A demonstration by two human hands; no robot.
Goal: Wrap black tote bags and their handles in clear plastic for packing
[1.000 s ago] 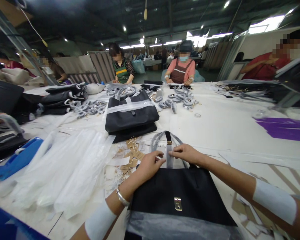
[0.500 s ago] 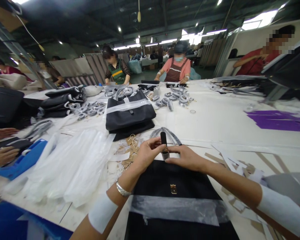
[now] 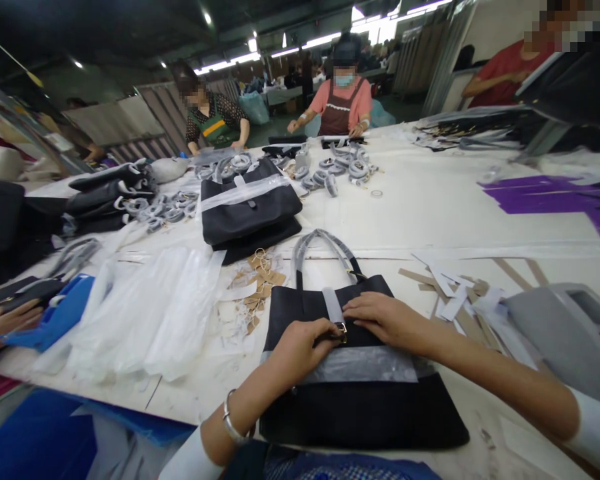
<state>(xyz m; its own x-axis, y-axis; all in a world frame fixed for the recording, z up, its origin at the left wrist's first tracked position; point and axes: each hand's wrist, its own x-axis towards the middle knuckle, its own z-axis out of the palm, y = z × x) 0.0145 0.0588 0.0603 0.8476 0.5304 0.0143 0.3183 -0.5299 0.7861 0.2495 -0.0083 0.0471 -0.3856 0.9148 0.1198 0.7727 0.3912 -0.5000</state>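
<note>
A bag [image 3: 360, 413] lies front-up on the bench [image 3: 430, 220], likely for easy reach. The left hand [image 3: 297, 350] has its grip closed on the strap [image 3: 333, 305] at the clasp [image 3: 344, 331]; the right hand [image 3: 387, 321] rests open alongside, apparently steadying the bag.

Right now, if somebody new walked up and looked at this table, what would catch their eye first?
Probably the black handbag in front, its handles arching beyond its top, with the left hand at the gold-coloured clasp and the right hand beside it on the bag's front. Next, perhaps, the vivid purple material on the right side of the table and the heap of translucent plastic to the bag's left.
</note>
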